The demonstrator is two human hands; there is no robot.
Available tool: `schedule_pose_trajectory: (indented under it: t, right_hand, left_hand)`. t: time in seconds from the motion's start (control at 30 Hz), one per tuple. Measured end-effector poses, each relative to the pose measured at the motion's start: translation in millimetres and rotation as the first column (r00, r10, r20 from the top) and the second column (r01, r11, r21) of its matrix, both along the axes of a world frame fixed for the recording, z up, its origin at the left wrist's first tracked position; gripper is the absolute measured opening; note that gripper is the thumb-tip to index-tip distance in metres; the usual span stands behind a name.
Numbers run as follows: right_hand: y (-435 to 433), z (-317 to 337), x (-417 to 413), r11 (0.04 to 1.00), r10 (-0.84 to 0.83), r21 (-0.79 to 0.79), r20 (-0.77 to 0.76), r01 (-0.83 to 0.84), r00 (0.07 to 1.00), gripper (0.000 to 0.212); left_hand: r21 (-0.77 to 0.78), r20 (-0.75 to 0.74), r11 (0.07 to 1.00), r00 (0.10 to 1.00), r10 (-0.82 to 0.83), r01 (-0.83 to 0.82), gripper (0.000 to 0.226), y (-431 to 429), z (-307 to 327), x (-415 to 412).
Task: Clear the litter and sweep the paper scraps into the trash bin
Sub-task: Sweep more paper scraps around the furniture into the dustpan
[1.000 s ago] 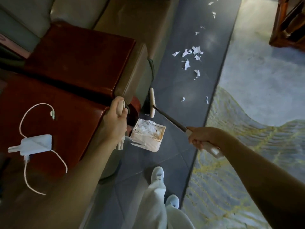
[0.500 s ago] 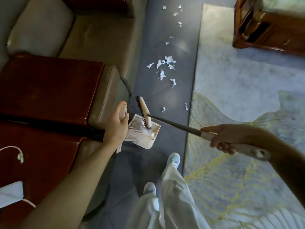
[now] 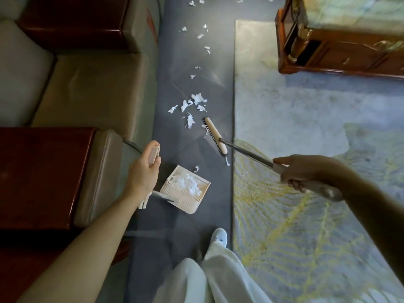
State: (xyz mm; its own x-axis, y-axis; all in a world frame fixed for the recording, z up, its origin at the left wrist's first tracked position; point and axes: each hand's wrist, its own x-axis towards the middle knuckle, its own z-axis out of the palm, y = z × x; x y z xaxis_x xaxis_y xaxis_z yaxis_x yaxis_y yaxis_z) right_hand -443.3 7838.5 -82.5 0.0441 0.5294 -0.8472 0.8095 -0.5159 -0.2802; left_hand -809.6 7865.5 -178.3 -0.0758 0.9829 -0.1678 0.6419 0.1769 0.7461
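Left hand (image 3: pixel 143 171) was curled round the dustpan (image 3: pixel 188 200) handle, right hand (image 3: pixel 303 171) clamped on the broom (image 3: pixel 215 136) grip. Scraps (image 3: pixel 192 106) lay on the floor (image 3: pixel 175 73) just beyond the broom. Likely feather-light and flyaway, so gentle strokes would suit.

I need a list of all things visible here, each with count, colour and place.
floor: one, dark grey, centre strip
sofa: one, beige with red-brown arms, left
rug: one, pale blue with yellow lines, right
wooden table: one, brown, upper right
broom: one, cream head, dark bristles, mid floor
dustpan: one, cream, by the sofa arm
paper scraps: many, white, scattered on the floor, mostly beyond the broom
scrap heap: one, white, inside the dustpan
trousers: one pair, white, bottom centre
shoe: one, white, bottom centre
left hand: one, holds the dustpan's grip
right hand: one, holds the broom's grip
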Motion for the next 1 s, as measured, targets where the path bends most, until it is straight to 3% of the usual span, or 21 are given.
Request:
schedule_pose_trajectory:
  t: [0.1,0.2,0.27,0.37,0.5,0.67,1.0]
  right_hand:
    - [9,-24,-1,0.997,0.071,-0.039,0.095,-0.067,0.993,0.039]
    - [3,-55,-18,0.991,0.03,-0.133,0.126,-0.013,0.992,0.017]
    - [-6,-74,-31,0.98,-0.057,-0.189,0.055,0.066,0.997,0.029]
    - [-25,-88,-47,0.957,-0.189,-0.227,-0.022,0.179,0.982,0.071]
    - [-29,-82,-59,0.912,-0.346,-0.277,-0.12,0.304,0.93,0.054]
    - [-18,-46,-76,0.95,-0.243,-0.23,-0.125,0.211,0.962,0.047]
    - [74,9,-80,0.973,-0.221,-0.098,-0.108,0.211,0.969,0.053]
  left_hand:
    - [-0.039,0.006,0.999,1.0,-0.01,0.01,0.034,22,-3,6]
    - [-0.041,0.052,0.999,0.999,-0.008,0.011,0.034,44,-4,7]
    - [-0.035,0.084,0.998,0.995,-0.056,0.059,0.035,55,-4,7]
    - [-0.042,0.117,0.991,0.986,-0.119,0.125,0.037,76,-6,15]
    - [-0.044,0.125,0.985,0.979,-0.162,0.168,0.037,99,-5,29]
    - [-0.03,0.094,0.972,0.969,-0.228,0.232,0.038,113,1,22]
    - [0.001,0.052,0.99,0.989,-0.14,0.14,0.04,159,21,12]
